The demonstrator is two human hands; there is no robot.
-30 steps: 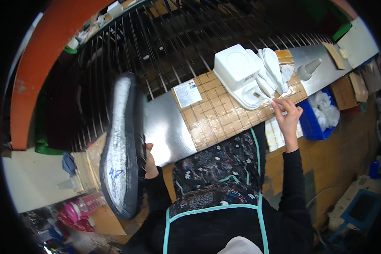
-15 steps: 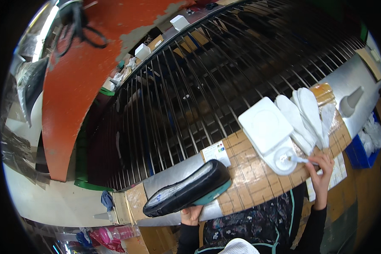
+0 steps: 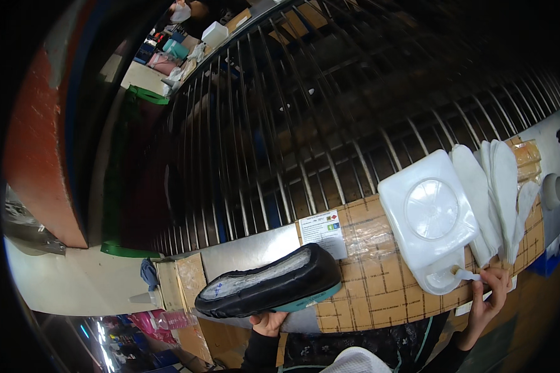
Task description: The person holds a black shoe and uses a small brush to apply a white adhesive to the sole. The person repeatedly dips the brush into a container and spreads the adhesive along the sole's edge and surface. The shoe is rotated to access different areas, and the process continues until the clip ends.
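Clamped the fingers of the left hand [image 3: 269, 324] on the black shoe [image 3: 274, 290], underside up, by the tabletop [image 3: 255, 245] edge! Pinched a white stick [image 3: 468, 275] in the right hand [image 3: 493, 293], at the white tub [image 3: 428, 208]'s narrow end!

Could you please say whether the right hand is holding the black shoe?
No, the left hand holds the black shoe, while the right hand pinches a white handle.

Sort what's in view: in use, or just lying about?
In use:
shoe, held in left hand
white handle, held in right hand
white container, beside right hand

Apparently lying about:
blue cloth
pink bottle
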